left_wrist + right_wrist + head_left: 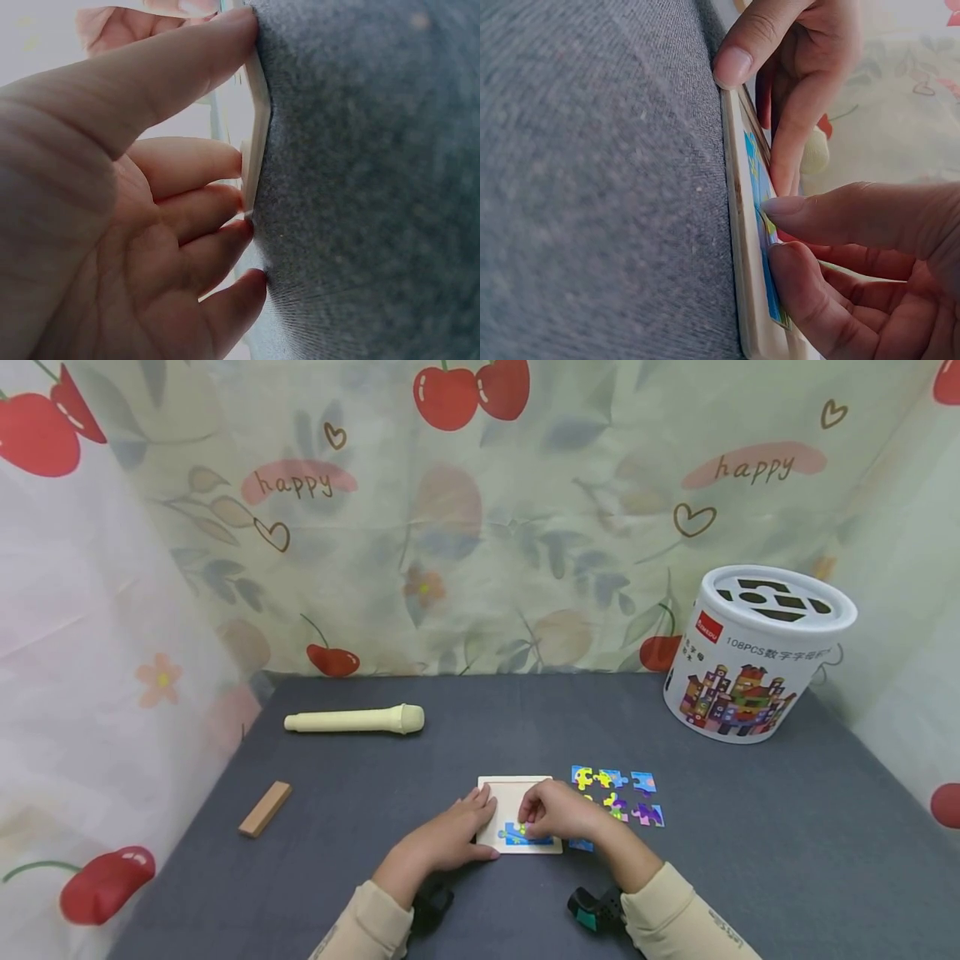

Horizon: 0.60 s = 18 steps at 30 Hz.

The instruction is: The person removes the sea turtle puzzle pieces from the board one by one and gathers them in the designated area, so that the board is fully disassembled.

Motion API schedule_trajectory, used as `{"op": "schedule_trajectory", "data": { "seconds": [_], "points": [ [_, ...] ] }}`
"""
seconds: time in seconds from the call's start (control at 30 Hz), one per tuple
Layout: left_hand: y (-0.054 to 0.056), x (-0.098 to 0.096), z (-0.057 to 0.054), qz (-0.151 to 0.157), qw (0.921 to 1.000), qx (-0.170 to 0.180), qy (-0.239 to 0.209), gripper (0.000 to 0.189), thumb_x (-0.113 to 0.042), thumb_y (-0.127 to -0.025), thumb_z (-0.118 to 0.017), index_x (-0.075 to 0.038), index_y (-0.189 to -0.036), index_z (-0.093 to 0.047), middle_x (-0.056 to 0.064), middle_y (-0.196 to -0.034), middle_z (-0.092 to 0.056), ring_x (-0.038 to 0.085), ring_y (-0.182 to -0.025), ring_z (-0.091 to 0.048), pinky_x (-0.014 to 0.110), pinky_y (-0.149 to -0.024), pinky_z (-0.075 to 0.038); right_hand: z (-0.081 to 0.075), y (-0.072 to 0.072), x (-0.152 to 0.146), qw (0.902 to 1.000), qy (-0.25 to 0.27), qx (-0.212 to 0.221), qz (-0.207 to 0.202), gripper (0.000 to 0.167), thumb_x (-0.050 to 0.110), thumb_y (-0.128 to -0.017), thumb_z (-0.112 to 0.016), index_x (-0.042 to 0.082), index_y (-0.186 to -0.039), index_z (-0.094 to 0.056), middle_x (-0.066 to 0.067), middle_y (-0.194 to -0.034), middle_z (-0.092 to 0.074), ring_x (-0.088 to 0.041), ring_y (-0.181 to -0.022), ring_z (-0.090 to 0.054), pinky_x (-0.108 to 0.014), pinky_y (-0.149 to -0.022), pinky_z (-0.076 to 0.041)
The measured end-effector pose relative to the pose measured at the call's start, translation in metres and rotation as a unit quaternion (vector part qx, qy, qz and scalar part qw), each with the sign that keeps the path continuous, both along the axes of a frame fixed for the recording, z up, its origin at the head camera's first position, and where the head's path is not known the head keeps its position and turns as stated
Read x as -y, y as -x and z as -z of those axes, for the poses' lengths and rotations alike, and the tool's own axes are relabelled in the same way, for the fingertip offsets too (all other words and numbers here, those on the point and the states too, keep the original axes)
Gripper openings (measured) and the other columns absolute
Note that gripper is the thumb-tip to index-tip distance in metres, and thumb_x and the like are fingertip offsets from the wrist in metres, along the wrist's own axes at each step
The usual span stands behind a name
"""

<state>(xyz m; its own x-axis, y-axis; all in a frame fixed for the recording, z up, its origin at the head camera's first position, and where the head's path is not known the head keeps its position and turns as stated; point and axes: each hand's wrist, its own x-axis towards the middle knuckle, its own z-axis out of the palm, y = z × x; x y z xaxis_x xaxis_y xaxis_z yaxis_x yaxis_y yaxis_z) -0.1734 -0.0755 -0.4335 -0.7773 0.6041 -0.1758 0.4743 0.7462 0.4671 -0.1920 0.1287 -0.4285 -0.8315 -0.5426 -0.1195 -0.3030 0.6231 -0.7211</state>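
Observation:
A pale wooden puzzle tray (504, 791) lies on the dark table. Blue joined puzzle pieces (517, 838) fill part of its near side. My left hand (450, 837) steadies the tray's left side, thumb at the near edge and extended fingers along the frame. Over the tray, my right hand (564, 810) pinches a small puzzle piece (771, 231) between thumb and index finger, low against the blue pieces. The fingertips cover most of that piece. Loose puzzle pieces (643, 782) lie to the right of the tray, some of them behind the right hand.
A cream toy microphone (352, 720) lies at the back left, and a wooden block (265, 809) lies nearer on the left. At the back right stands a white lidded bucket (750, 668). Printed curtains (480, 560) enclose the table (375, 785) at the back and sides.

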Motion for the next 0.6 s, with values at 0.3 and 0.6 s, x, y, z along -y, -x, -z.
{"op": "schedule_trajectory", "data": {
  "seconds": [0.3,0.6],
  "points": [
    [0.0007,0.0016,0.0016,-0.004,1.0,0.001,-0.001,0.07,-0.029,-0.085,-0.067,0.004,-0.14,-0.037,0.02,-0.152,-0.023,0.032,-0.142,-0.02,0.049,-0.113,-0.023,-0.0005,0.0004,0.0013,1.0,-0.003,-0.002,-0.008,0.007,-0.004,-0.072,-0.069,0.0,-0.076,-0.065,0.0,-0.065,-0.057,-0.007,-0.059,-0.049,-0.019,-0.054,-0.043],
    [0.0004,0.0003,0.001,-0.006,1.0,0.006,0.0,0.07,-0.03,-0.086,-0.066,0.003,-0.14,-0.036,0.019,-0.153,-0.023,0.032,-0.143,-0.019,0.049,-0.113,-0.023,0.0003,-0.0026,0.0034,0.9996,-0.006,0.003,0.027,0.012,-0.003,-0.072,-0.071,0.0,-0.081,-0.064,-0.002,-0.07,-0.057,-0.01,-0.063,-0.05,-0.02,-0.056,-0.044]
  ]
}}
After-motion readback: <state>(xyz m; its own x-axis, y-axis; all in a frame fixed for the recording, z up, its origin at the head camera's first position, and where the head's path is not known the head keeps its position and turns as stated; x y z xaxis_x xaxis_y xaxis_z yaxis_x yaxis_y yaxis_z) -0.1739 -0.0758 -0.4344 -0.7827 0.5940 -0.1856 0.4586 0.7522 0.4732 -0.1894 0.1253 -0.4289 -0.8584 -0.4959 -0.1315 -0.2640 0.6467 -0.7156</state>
